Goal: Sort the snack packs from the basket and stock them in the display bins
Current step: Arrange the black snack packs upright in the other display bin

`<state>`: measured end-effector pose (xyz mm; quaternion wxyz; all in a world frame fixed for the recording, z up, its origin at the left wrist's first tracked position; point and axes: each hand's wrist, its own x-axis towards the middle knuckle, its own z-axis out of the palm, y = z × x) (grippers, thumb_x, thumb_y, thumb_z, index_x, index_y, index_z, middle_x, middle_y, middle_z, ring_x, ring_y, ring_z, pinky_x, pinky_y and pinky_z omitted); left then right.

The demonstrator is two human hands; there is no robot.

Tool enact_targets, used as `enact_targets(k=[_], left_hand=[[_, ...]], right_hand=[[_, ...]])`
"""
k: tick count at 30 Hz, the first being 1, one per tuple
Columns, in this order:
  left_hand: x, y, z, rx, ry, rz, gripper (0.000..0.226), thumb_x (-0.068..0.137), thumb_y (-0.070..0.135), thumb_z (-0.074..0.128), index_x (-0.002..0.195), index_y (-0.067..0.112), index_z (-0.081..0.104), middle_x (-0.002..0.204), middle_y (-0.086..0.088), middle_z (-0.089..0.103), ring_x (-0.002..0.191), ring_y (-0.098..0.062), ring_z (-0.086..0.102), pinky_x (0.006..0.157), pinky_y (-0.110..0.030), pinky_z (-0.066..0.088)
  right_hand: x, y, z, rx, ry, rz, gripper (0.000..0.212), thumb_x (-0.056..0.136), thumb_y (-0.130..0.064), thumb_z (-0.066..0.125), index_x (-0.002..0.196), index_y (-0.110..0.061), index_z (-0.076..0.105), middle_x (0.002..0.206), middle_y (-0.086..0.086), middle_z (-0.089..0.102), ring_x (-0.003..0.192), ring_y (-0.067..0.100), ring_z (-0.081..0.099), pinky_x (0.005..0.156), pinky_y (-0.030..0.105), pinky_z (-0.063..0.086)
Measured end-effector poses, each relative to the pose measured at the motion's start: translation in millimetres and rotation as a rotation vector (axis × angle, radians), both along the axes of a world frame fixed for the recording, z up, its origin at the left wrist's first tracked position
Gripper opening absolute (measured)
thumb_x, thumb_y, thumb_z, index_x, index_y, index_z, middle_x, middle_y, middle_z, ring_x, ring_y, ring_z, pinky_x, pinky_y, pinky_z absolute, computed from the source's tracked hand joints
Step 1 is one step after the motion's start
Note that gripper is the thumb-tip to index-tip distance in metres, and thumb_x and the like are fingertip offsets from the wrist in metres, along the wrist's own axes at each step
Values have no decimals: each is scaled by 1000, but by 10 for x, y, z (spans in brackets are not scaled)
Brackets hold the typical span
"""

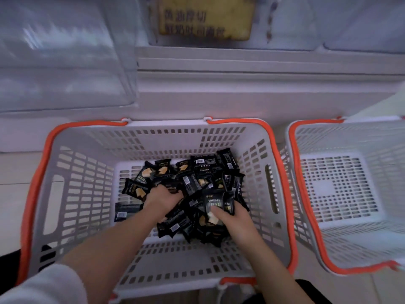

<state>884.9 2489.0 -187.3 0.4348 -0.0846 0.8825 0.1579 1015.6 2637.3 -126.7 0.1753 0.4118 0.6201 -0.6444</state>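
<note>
White slotted basket (72,194) with orange handles: pile of black snack packs (197,178) on its floor. Left hand (163,199) palm-down in the pile, fingers curled into the packs, tips buried, grasp not discernible. Right hand (230,216) gripping a bunch of packs, thumb across a front face, fingers beneath. Second basket (350,238) just beside, right
</note>
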Motion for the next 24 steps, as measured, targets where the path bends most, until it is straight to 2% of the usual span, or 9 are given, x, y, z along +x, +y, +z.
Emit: enact_targets(k=[2,4,6,9,11,13,15,19,24], left_hand=[[92,-122,205,229,-63,141,27,85,40,60,89,14,52,79,0,57,70,-13,55,54,-23,41],[154,-239,438,433,-82,271,30,88,31,59,113,16,53,98,1,58,86,-16,57,69,-27,47],[184,-353,740,630,-72,396,34,89,23,58,121,14,53,106,-2,60,94,-20,58,81,-34,51],[199,-494,1205,903,-31,439,22,90,14,55,108,24,60,108,0,66,100,-19,60,81,-33,50],[237,-595,1531,1018,56,317,24,88,12,56,99,34,61,98,13,70,94,-9,63,73,-23,48],[290,-682,1813,1075,155,189,31,86,12,60,100,39,59,94,17,70,88,1,64,68,-14,49],[355,-748,2045,1089,281,93,37,83,12,66,104,41,56,97,12,67,88,3,63,72,-12,50],[431,-854,2469,1119,503,22,42,78,16,71,111,36,53,110,6,63,104,-10,59,97,-38,46],[430,-958,3023,1163,688,-41,38,70,40,67,103,56,55,116,1,61,108,-8,58,98,-40,46]], right_hand=[[-13,-35,98,-45,-16,-74,23,82,-42,67,102,-34,58,101,-17,62,88,-1,57,67,16,44],[-32,-100,214,-102,-29,-162,23,78,-47,68,96,-37,58,106,-13,62,99,10,58,85,30,47],[-55,-217,396,-152,-1,-223,37,75,-50,70,106,-34,58,118,-6,60,111,19,55,101,42,41],[-130,-383,644,-197,95,-265,59,74,-49,70,126,-29,51,128,-1,56,116,21,53,104,46,39],[-176,-527,848,-151,199,-233,33,78,-45,68,108,-40,55,119,-8,59,108,15,55,99,41,42],[-230,-686,1047,-75,309,-191,23,81,-43,65,101,-44,54,111,-16,60,105,10,56,96,36,42],[-283,-859,1246,32,409,-159,33,82,-40,63,113,-40,54,114,-15,62,106,8,56,96,35,43],[-356,-1130,1645,158,587,-154,32,85,-34,58,117,-38,54,114,-17,61,109,5,56,94,34,45],[-459,-1284,2176,110,756,-86,17,92,-43,48,104,-54,53,103,-30,61,98,-16,53,83,21,41]])
